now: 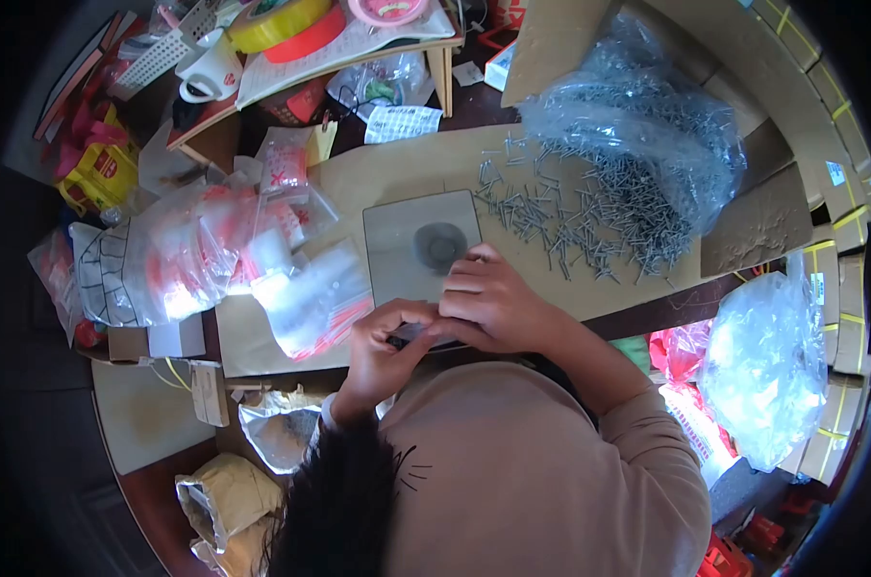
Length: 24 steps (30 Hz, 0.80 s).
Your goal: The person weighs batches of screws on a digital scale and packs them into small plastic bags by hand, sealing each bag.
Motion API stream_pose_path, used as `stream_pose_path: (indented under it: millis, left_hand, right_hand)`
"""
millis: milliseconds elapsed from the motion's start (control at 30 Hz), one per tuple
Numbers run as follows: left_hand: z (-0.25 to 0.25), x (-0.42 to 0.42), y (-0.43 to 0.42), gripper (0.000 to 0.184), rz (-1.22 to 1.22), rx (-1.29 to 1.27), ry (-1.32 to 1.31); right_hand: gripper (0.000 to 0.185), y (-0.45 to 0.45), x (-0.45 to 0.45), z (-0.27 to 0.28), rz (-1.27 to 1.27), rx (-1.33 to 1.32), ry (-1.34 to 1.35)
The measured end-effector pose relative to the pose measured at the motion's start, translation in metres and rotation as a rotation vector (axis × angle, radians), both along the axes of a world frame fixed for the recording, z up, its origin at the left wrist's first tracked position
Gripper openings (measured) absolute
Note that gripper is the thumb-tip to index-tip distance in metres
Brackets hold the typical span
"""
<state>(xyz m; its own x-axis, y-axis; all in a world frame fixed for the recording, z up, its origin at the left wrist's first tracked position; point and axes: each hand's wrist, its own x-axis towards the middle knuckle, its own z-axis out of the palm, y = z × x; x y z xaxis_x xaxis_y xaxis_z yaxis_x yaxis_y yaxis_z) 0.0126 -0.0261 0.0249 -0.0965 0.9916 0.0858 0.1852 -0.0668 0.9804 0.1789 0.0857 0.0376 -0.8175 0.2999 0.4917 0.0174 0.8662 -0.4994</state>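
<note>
Nearest: pale shirt (512,462), the wearer's own torso, close against the table edge. Left hand (383,346) curled, thumb toward the fingers; right hand (484,303) bent in to meet it, fingertips together. Something small and pale seemed to sit between them, mostly hidden; could not tell what it was, or whether either hand truly gripped it.

Just beyond: square grey plate (392,250) on brown paper (349,183), a dark round patch on its face, right hand over its near corner. To the left, flat clear bags (315,293) with red edges; past them, a large plastic sack (186,255) of red-and-white contents.

Farther right: loose metal fasteners (551,212), spilling from a big clear bag (637,115).

Progress, by judgement: handwork unfinished, hands together at it. Many fasteners lay loose, so much probably remained; no finished piece could be made out for certain.

Farthest: wooden shelf (445,82) with tape rolls (306,34) and a mug (210,67).
</note>
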Motion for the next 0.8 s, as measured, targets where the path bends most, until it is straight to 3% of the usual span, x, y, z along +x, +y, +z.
stream_pose_path:
  millis: [100,333,400,500,567,600,667,800]
  left_hand:
    - [0.002,-0.005,0.001,0.010,-0.004,0.000,-0.109]
    - [-0.005,-0.022,-0.001,0.010,0.035,0.060,-0.227]
    - [-0.001,-0.036,-0.007,0.010,0.042,0.017,-0.226]
    - [-0.003,-0.077,-0.036,0.011,0.045,-0.087,-0.173]
    - [-0.001,-0.107,-0.062,0.011,0.060,-0.183,-0.095]
    - [0.006,-0.115,-0.075,0.009,0.145,-0.344,-0.199]
    - [0.000,-0.145,-0.110,0.011,0.107,-0.501,0.018]
    - [-0.029,-0.170,-0.145,0.014,0.051,-0.823,0.523]
  right_hand:
    - [0.026,0.002,0.008,0.006,-0.027,0.127,0.040]
    - [0.023,0.011,0.028,-0.008,-0.067,-0.098,-0.008]
    - [0.040,0.016,0.044,-0.017,-0.097,-0.223,-0.042]
    - [0.082,0.023,0.098,-0.056,-0.519,-0.126,-0.340]
    - [0.104,0.025,0.140,-0.082,-0.800,-0.005,-0.765]
    - [0.105,0.024,0.160,-0.092,-0.855,-0.003,-0.782]
    - [0.110,0.022,0.185,-0.106,-0.961,0.000,-0.811]
    - [0.115,0.033,0.165,-0.115,-0.891,0.015,-0.757]
